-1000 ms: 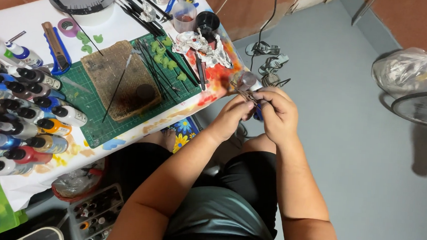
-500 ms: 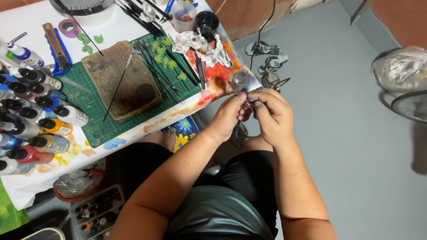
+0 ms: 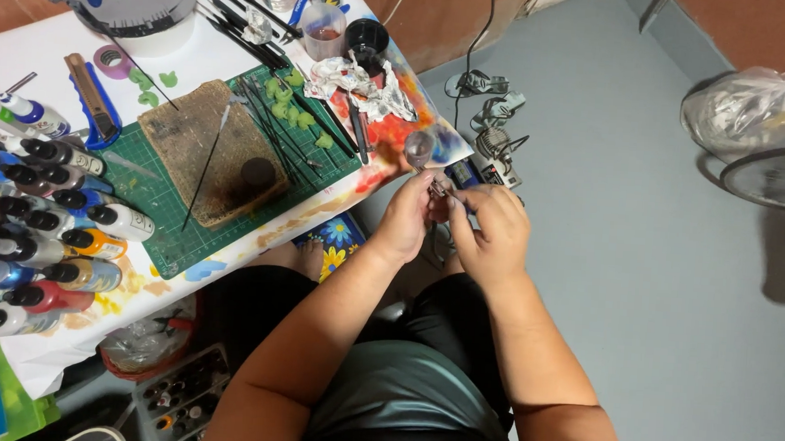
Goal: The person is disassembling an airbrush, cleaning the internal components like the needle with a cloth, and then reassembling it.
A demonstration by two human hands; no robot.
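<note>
1. Paint bottles (image 3: 38, 226) lay in rows at the table's left edge, some cut off.
2. The left hand (image 3: 408, 220) and right hand (image 3: 492, 231) pinched a small airbrush (image 3: 428, 164) between them beside the table; its body was mostly hidden.
3. A tied plastic bag (image 3: 749, 102) sat far right.

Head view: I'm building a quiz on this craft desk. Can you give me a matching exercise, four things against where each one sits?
Things:
1. small metal tool with a clear cup
2. brown mat
3. paint bottles
4. plastic bag

Places:
A. on the grey floor, far right
B. rows at the table's left edge
C. between the left hand and right hand
D. on the green cutting mat

Pairs: 1-C, 2-D, 3-B, 4-A
</note>
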